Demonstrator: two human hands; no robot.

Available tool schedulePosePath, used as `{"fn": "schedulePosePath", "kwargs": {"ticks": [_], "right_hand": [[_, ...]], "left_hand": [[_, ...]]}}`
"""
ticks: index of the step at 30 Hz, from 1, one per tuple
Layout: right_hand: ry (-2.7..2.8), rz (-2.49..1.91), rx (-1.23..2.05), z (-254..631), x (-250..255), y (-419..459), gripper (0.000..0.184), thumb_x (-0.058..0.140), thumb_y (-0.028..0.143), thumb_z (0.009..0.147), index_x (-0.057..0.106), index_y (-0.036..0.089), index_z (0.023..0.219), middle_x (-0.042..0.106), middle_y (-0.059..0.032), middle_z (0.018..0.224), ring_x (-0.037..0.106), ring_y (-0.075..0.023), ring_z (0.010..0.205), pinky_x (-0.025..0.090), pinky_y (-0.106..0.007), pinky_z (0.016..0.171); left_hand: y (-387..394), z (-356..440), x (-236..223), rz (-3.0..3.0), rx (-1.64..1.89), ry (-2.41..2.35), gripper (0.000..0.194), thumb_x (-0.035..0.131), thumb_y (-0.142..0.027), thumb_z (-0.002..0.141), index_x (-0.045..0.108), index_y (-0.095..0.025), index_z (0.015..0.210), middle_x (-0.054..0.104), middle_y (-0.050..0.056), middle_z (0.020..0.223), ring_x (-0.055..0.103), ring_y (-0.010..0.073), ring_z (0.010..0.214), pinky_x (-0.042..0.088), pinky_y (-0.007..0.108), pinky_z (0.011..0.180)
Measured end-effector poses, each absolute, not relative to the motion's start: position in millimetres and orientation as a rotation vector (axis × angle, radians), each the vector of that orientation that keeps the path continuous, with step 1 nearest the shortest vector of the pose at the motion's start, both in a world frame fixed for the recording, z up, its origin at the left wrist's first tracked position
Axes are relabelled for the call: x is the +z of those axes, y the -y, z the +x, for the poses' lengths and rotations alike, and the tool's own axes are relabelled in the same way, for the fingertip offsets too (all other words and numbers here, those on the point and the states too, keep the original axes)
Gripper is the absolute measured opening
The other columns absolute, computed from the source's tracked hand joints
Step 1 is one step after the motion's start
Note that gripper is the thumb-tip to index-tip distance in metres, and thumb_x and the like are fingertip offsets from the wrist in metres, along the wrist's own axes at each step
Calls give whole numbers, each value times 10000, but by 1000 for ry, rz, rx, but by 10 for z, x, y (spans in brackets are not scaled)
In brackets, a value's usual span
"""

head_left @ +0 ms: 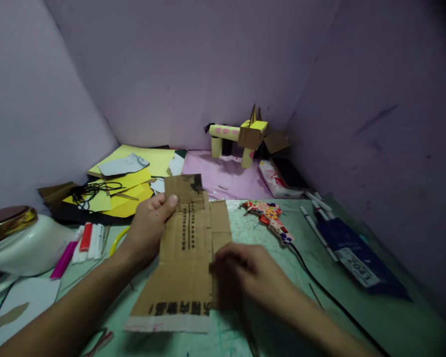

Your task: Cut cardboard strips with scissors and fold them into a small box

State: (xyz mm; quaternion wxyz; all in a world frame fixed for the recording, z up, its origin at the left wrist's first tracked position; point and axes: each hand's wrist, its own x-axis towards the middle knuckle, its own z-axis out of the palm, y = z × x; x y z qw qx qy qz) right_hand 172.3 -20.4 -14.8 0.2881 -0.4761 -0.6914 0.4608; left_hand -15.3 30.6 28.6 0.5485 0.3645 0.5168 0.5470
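Left hand (150, 225) grips printed cardboard (186, 248); right hand (250, 270) curls by its edge; spotted model (225, 132) stands behind.

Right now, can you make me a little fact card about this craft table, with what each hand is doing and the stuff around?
Left hand: holding the printed cardboard piece
Right hand: by the cardboard's right edge; blurred, so its grip is unclear
Back: yellow toy animal with pink spots, standing on a pink sheet
Right side: flower-patterned glue gun with a black cord; blue packet marked 2041
Left side: markers; black string on yellow paper
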Motion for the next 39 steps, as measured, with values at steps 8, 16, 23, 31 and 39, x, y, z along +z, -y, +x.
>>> {"fn": "schedulePosePath", "kwargs": {"ticks": [8, 16, 23, 31, 39], "right_hand": [[1152, -1490, 1571, 2072, -448, -18, 133, 439, 112, 783, 515, 186, 863, 625, -10, 690, 610, -123, 544, 515, -269, 534], [1672, -1537, 1215, 2109, -404, 335, 97, 538, 173, 769, 616, 180, 712, 599, 10, 619, 511, -122, 568, 369, -226, 517], [1717, -1631, 1067, 2049, -357, 253, 87, 546, 181, 783, 628, 175, 809, 658, -21, 678, 569, -147, 610, 401, -244, 555], [1692, -1730, 915, 1812, -297, -401, 309, 606, 216, 722, 620, 139, 1020, 692, -102, 835, 617, -224, 745, 400, -299, 623], [1430, -1481, 1128, 1727, -499, -511, 100, 601, 141, 650, 519, 194, 670, 556, 23, 627, 511, -140, 597, 373, -259, 571]], "left_hand": [[-291, 205, -414, 1252, 1065, -1476, 308, 630, -476, 716, 602, -171, 738, 632, 4, 589, 573, 178, 517, 418, 249, 480], [-239, 245, -412, 1789, 789, -1888, 197, 464, -389, 840, 559, -224, 791, 591, 10, 621, 559, 221, 597, 348, 271, 548], [-180, 304, -317, 2000, 421, -2126, 505, 376, -440, 870, 434, -157, 1285, 695, 198, 899, 652, 394, 761, 410, 422, 633], [-155, 347, -366, 2381, 172, -2259, 627, 302, -440, 909, 256, -45, 1394, 690, 162, 703, 649, 341, 533, 379, 341, 444], [-197, 298, -480, 2802, 699, -1672, 177, 434, -186, 865, 598, -139, 915, 597, 127, 888, 578, 276, 842, 472, 363, 714]]}}
